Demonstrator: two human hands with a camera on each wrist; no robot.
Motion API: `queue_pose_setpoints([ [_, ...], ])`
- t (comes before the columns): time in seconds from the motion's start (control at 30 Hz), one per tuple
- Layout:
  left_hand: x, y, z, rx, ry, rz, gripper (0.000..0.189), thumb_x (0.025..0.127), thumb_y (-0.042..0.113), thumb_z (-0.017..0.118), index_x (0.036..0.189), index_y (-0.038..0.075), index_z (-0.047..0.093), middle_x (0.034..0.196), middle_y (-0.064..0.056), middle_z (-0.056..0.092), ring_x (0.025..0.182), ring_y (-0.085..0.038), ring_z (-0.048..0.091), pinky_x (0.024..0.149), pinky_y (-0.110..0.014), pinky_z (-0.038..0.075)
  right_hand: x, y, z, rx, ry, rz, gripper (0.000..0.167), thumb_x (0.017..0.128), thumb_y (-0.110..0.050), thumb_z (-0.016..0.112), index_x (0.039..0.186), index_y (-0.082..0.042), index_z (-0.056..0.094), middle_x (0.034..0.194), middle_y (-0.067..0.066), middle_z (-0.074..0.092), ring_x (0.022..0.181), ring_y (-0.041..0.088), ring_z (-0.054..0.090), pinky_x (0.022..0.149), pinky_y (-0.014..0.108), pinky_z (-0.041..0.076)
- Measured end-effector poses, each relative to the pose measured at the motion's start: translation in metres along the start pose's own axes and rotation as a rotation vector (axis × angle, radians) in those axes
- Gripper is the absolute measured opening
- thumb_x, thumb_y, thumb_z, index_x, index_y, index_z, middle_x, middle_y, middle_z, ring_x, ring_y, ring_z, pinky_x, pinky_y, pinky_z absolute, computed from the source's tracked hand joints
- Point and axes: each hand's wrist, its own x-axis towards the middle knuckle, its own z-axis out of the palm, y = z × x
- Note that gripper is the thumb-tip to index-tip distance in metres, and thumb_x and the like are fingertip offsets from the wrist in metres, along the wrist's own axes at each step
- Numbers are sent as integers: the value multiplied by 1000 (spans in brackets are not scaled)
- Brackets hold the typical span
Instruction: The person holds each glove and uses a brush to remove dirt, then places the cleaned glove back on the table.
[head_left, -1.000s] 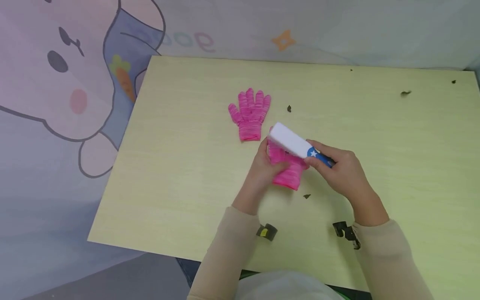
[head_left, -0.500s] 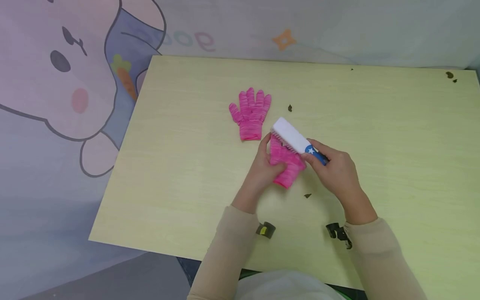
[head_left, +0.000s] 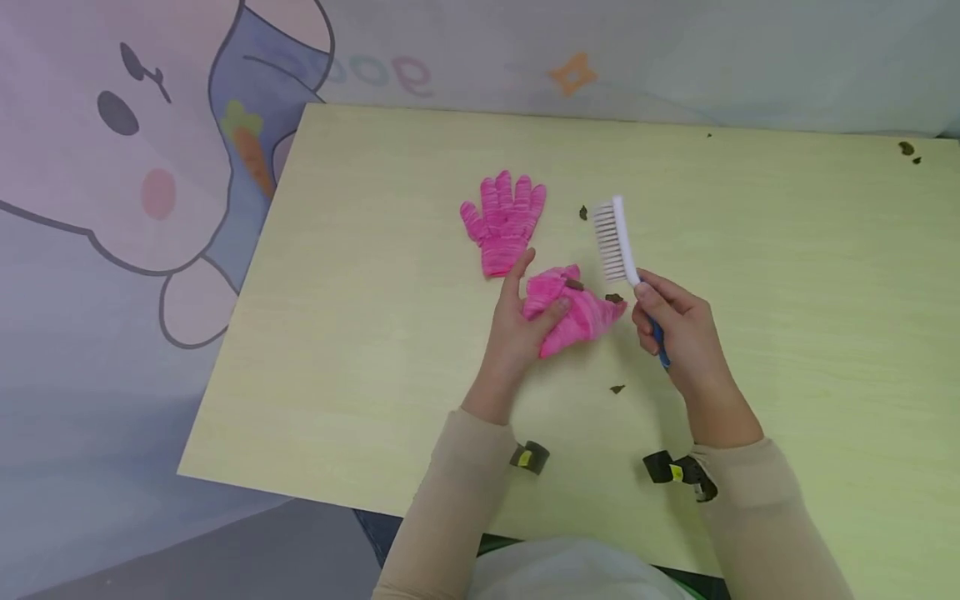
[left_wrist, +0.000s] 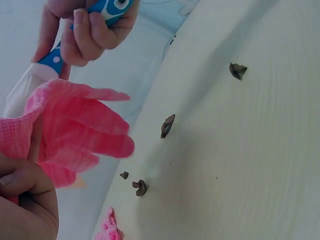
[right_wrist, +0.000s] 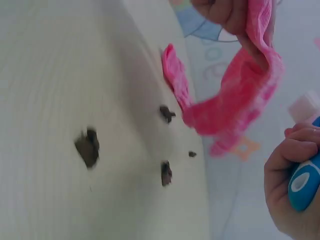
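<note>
My left hand (head_left: 517,329) grips a pink knitted glove (head_left: 573,312) above the table, the thumb lying across it. The glove is bunched, and in the left wrist view its fingers hang loose while a finger of my left hand shows along the cuff. To its right, my right hand (head_left: 678,337) holds a scrubbing brush (head_left: 618,242) by its blue handle. The white brush head points up and away, bristles facing left, apart from the glove. A second pink glove (head_left: 506,221) lies flat on the table farther back, fingers spread away from me.
Brown scraps lie on the pale table (head_left: 337,333): a near scrap (head_left: 617,389), one scrap (left_wrist: 167,126) beside the held glove, and a scrap (head_left: 583,213) behind the brush. More lie at the back right corner. A printed curtain (head_left: 465,58) hangs along the back edge.
The brush has come off the held glove and swung upright, so its bristles now face left. My left hand has turned the glove, which is now more crumpled.
</note>
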Motion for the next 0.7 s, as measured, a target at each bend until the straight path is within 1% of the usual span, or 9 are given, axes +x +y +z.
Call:
queue_pose_setpoints([
  [0.07, 0, 0, 0, 8, -4, 10, 73, 85, 11, 67, 143, 32, 27, 81, -3, 48, 46, -11, 39, 47, -21, 37, -2, -1, 0, -158, 8, -59, 24, 92, -16, 58, 115, -10, 64, 69, 1, 53, 53, 7, 41, 43, 15, 33],
  [0.2, 0, -1, 0, 91, -24, 46, 78, 85, 7, 65, 145, 32, 22, 76, -2, 50, 46, -11, 41, 46, -22, 39, -6, 1, 4, -688, -15, -224, 36, 90, -20, 61, 125, -9, 59, 100, 9, 66, 73, 13, 54, 57, 18, 42],
  [0.27, 0, -1, 1, 134, -37, 69, 81, 86, 5, 64, 146, 31, 18, 73, -4, 49, 46, -12, 42, 46, -22, 40, -6, 2, 5, -862, 4, -300, 40, 89, -25, 63, 126, -10, 58, 110, 15, 64, 78, 20, 57, 61, 23, 43],
  [0.3, 0, -2, 1, 160, -40, 79, 82, 86, 4, 64, 147, 32, 18, 84, -4, 53, 49, -11, 42, 47, -22, 40, -5, 2, 6, -914, 24, -321, 41, 89, -26, 63, 126, -9, 58, 109, 17, 64, 75, 23, 56, 58, 25, 42],
  [0.37, -1, -2, 2, 205, -48, 97, 83, 86, 3, 63, 147, 32, 15, 88, -3, 53, 48, -11, 39, 46, -22, 39, -4, 2, 6, -962, 65, -331, 42, 89, -28, 63, 126, -9, 58, 108, 19, 64, 71, 26, 56, 54, 30, 41],
  [0.47, -1, -2, 2, 277, -56, 108, 85, 86, 3, 63, 148, 34, 12, 76, -3, 47, 46, -12, 35, 44, -22, 36, -2, 2, 5, -972, 100, -285, 44, 90, -32, 61, 127, -8, 57, 107, 21, 63, 68, 28, 55, 51, 29, 39],
  [0.5, -2, -2, 2, 296, -57, 110, 86, 86, 3, 63, 148, 33, 11, 74, -2, 47, 46, -12, 35, 44, -22, 36, -2, 1, 5, -961, 107, -261, 45, 90, -34, 60, 127, -9, 57, 108, 21, 63, 69, 28, 55, 51, 27, 40],
  [0.57, -2, -2, 1, 309, -64, 102, 88, 85, 2, 62, 148, 33, 9, 57, -4, 35, 43, -13, 35, 43, -23, 35, -2, 0, 4, -912, 117, -218, 46, 90, -36, 59, 128, -10, 56, 110, 21, 62, 74, 28, 55, 53, 22, 41],
  [0.7, -3, -2, 0, 299, -60, 87, 91, 85, 1, 62, 148, 33, 5, 53, -2, 38, 43, -13, 40, 42, -23, 37, -3, 1, 5, -826, 62, -187, 44, 90, -33, 59, 129, -11, 56, 117, 18, 60, 88, 26, 57, 64, 23, 46],
])
